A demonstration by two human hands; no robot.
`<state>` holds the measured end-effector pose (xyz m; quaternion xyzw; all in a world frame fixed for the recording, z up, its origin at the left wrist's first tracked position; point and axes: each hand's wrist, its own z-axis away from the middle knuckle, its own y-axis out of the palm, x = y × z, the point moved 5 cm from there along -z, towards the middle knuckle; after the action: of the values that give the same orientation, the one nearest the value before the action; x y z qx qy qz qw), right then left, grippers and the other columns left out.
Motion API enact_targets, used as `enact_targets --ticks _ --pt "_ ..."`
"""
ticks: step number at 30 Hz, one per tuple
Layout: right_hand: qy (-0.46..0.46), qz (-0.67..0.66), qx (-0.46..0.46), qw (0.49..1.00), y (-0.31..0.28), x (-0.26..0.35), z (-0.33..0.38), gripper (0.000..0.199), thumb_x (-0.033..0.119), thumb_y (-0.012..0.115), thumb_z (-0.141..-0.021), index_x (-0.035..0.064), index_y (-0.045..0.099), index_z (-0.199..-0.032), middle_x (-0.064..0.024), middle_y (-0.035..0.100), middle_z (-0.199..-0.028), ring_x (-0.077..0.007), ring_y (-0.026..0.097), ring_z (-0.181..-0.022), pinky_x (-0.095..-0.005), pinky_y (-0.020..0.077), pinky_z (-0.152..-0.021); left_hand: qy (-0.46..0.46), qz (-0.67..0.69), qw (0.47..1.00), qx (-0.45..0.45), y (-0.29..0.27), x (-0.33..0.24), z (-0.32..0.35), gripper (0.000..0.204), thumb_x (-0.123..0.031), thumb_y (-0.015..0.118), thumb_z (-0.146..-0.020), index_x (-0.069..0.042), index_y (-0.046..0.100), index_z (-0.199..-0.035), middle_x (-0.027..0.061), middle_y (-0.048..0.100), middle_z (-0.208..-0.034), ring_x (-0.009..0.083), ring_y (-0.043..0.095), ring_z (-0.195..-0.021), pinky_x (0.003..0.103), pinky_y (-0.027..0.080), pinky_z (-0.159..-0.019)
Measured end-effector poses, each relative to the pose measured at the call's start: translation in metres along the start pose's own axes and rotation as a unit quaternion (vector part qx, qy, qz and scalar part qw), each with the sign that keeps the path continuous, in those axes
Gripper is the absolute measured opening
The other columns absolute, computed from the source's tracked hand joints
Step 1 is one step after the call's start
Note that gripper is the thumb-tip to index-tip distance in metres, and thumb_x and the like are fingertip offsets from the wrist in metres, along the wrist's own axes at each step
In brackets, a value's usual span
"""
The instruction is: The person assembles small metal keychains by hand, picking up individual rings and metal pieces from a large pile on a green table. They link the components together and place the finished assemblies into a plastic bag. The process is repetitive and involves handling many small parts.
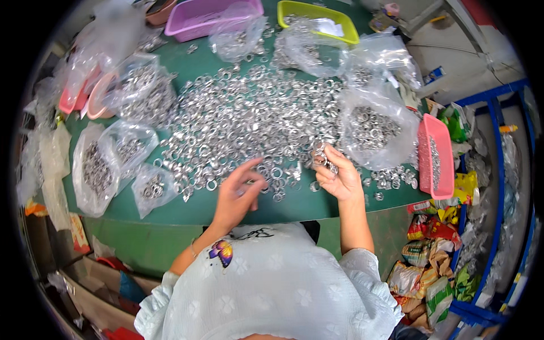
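Note:
A wide heap of silvery metal rings [243, 119] spreads over the green table [272, 211]. My right hand [340, 177] is raised at the heap's near right edge, its fingers closed round several metal rings [323, 157]. Over the near edge of the heap hovers my left hand [240, 190], fingers apart and slightly blurred; nothing shows in it. Loose rings [277, 180] lie between the two hands. A small cluster of rings [391, 178] sits to the right of my right hand.
Clear plastic bags of rings flank the heap, one at the right [374, 127], another at the left [96, 170]. A pink tray [445, 156] stands at the right edge. Purple [187, 28] and yellow-green [348, 28] basins stand at the back. A blue rack [501, 226] is beside the table.

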<state>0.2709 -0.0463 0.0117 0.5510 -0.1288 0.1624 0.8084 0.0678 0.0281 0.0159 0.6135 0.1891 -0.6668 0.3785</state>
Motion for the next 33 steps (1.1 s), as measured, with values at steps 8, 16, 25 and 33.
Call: enact_targets --ticks 8,16,25,33 --pt "0.023 0.164 0.007 0.986 0.029 -0.05 -0.015 0.021 0.019 0.051 -0.091 0.0028 0.052 -0.104 -0.0054 0.056 -0.087 -0.0082 0.04 -0.05 -0.0183 0.0287 -0.041 0.024 -0.036 0.998 0.037 0.023 -0.012 -0.022 0.04 -0.001 0.055 -0.084 -0.004 0.047 -0.123 0.0001 0.05 -0.079 0.0034 0.05 -0.052 0.017 0.039 -0.043" --pt "0.003 0.006 0.007 1.0 0.015 -0.039 -0.008 0.043 0.037 0.034 -0.096 0.0015 0.05 -0.111 -0.0106 0.054 -0.097 -0.0165 0.045 -0.062 -0.0215 0.032 -0.043 0.011 0.031 0.999 -0.008 0.012 0.001 -0.028 0.036 -0.002 0.055 -0.084 -0.001 0.049 -0.119 0.0065 0.06 -0.081 0.0045 0.049 -0.05 0.017 0.037 -0.044" --pt "-0.402 0.6 -0.303 0.622 -0.04 0.115 0.052 0.035 0.006 0.056 -0.082 0.0016 0.047 -0.115 -0.0154 0.049 -0.11 -0.0297 0.048 -0.102 -0.0391 0.0395 -0.084 0.008 0.031 0.999 -0.026 -0.003 0.001 -0.018 0.037 -0.002 0.059 -0.081 -0.005 0.053 -0.117 0.0012 0.054 -0.08 0.0039 0.05 -0.052 0.018 0.038 -0.042" --pt "-0.387 0.833 -0.25 0.306 0.023 0.058 0.024 0.037 0.008 0.057 -0.081 0.0 0.05 -0.116 -0.02 0.046 -0.121 -0.0351 0.042 -0.115 -0.0392 0.0311 -0.098 0.033 0.021 0.997 -0.063 -0.012 -0.005 -0.012 0.04 0.003 0.058 -0.078 -0.004 0.053 -0.117 0.004 0.056 -0.08 0.0044 0.051 -0.05 0.017 0.039 -0.044"
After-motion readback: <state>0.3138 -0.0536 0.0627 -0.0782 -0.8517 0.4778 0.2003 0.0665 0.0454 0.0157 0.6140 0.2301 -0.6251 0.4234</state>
